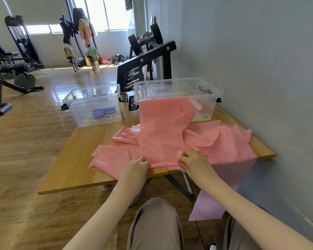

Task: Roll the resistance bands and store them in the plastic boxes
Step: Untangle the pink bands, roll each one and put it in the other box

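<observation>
Both hands pinch the near edge of the pink band (159, 134) at the table's (76, 159) near edge: left hand (136, 166), right hand (192, 160), fingertips hidden under folds. Its far end drapes into the right box (209, 98); purple rolls (103, 112) lie in the left box (83, 112).

Daylight pours in from the windows (101, 15) ahead of me, blown out white. It glares off the floor (61, 98) below them. My table (76, 159) is evenly lit with soft shadow beneath. Lines bow toward the frame's edges; gear near the windows looks slightly soft, perhaps blur.
</observation>
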